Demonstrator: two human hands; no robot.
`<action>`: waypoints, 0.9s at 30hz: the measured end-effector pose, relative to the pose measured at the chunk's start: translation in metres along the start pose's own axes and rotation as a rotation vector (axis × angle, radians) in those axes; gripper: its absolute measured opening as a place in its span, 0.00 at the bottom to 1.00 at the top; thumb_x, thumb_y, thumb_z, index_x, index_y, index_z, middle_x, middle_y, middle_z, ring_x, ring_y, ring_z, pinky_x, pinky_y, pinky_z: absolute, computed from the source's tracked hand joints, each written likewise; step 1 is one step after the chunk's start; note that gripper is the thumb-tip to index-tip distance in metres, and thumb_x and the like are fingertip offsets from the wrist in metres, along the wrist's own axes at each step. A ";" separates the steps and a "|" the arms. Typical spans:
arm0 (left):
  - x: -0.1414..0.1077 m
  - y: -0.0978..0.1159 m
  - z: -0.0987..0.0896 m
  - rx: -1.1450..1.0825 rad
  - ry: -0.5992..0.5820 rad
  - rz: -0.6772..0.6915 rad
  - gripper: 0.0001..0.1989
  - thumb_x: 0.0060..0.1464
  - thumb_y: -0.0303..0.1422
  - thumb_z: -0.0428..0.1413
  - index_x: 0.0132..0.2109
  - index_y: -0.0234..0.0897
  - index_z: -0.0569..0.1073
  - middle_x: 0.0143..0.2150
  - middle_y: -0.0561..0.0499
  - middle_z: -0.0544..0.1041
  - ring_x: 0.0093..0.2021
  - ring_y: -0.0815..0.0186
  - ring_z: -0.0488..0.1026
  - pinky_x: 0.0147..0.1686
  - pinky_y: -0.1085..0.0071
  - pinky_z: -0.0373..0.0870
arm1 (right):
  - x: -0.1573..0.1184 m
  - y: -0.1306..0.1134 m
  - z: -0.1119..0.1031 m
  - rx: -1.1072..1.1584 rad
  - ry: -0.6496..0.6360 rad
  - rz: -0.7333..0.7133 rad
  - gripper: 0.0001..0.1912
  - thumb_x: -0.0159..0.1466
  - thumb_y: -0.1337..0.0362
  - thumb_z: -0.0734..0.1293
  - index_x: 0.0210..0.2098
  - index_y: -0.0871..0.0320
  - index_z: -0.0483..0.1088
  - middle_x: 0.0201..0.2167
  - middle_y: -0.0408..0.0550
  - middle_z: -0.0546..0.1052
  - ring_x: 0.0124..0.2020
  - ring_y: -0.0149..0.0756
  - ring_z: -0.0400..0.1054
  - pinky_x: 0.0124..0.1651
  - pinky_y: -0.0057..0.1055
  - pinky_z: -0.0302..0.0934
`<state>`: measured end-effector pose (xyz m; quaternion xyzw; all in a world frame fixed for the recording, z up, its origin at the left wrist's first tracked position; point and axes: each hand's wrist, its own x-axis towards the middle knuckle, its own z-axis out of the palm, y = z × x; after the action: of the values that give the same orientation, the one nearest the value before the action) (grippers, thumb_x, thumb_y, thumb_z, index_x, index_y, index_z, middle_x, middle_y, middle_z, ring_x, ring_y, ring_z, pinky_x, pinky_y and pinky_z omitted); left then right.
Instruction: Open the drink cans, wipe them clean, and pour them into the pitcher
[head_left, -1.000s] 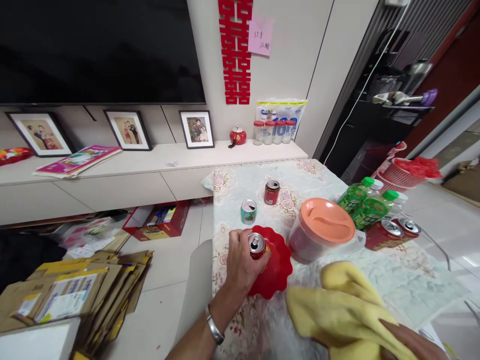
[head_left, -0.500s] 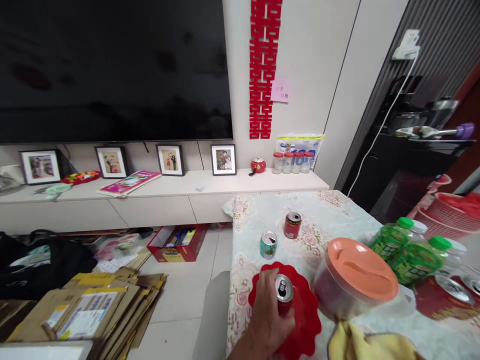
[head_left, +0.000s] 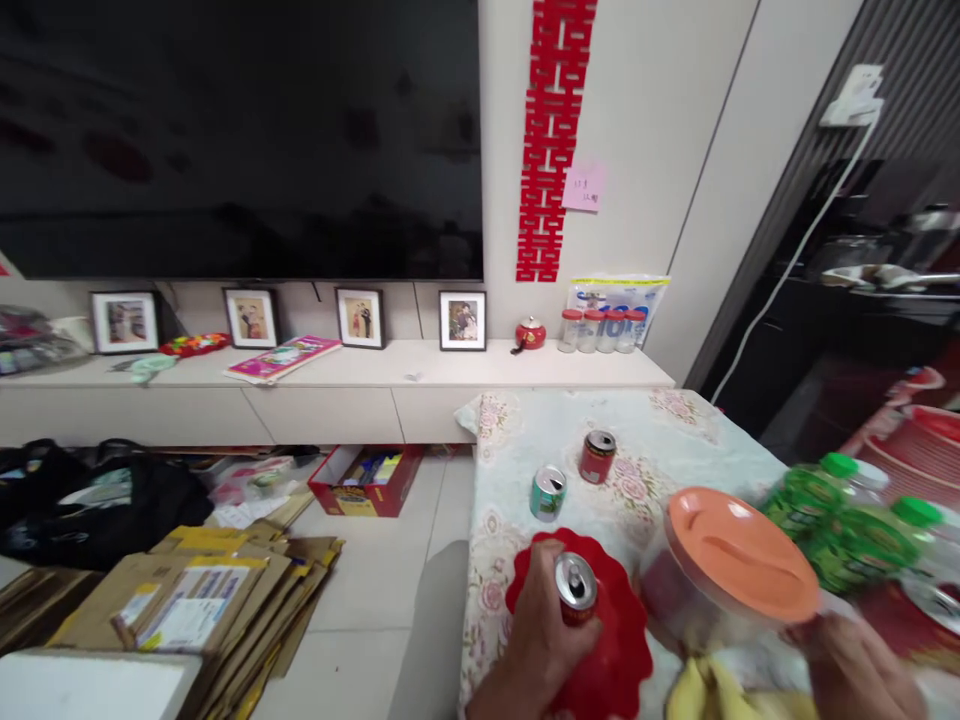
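Yellow cloth (head_left: 731, 695) right of the red plate (head_left: 626, 640). My right hand (head_left: 862, 665) is blurred by the tub (head_left: 682, 600), grip unclear. My left hand (head_left: 546, 625) grasps the red can (head_left: 576, 584) over the plate: best held upright, squeezed lightly. Teal can (head_left: 548, 497) beyond plate.

"Where does the head view look from?"
"The wearer's head, roughly in line with the table's (head_left: 525, 432) left edge, facing forward and down past its far left corner toward the television (head_left: 240, 140)."
"How near?"
"Close above the left hand (head_left: 546, 625) and drink can (head_left: 577, 584); the television cabinet (head_left: 322, 415), beyond the far edge, stands farther off."
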<state>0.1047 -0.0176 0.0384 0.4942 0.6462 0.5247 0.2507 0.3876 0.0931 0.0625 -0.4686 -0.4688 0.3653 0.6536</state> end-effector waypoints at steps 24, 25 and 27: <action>-0.008 -0.006 -0.011 -0.020 -0.103 0.059 0.33 0.52 0.30 0.62 0.63 0.40 0.61 0.61 0.41 0.71 0.62 0.48 0.72 0.64 0.45 0.69 | -0.031 -0.052 -0.009 0.230 0.018 0.059 0.27 0.50 0.58 0.79 0.14 0.56 0.56 0.12 0.33 0.54 0.12 0.22 0.48 0.15 0.23 0.45; -0.009 -0.005 -0.011 -0.035 -0.108 0.056 0.33 0.51 0.30 0.62 0.63 0.40 0.61 0.61 0.41 0.71 0.64 0.48 0.71 0.65 0.44 0.68 | -0.030 -0.054 -0.009 0.238 0.022 0.070 0.27 0.48 0.59 0.79 0.13 0.56 0.56 0.11 0.33 0.54 0.12 0.22 0.47 0.14 0.23 0.44; -0.010 -0.004 -0.012 -0.056 -0.111 0.042 0.34 0.51 0.29 0.63 0.64 0.41 0.61 0.62 0.41 0.70 0.65 0.48 0.70 0.66 0.44 0.66 | -0.027 -0.058 -0.008 0.255 0.034 0.093 0.27 0.47 0.60 0.78 0.14 0.56 0.55 0.11 0.32 0.53 0.12 0.21 0.46 0.14 0.22 0.42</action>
<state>0.0969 -0.0313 0.0365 0.5288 0.6058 0.5196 0.2889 0.3897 0.0487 0.1093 -0.4088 -0.3852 0.4439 0.6982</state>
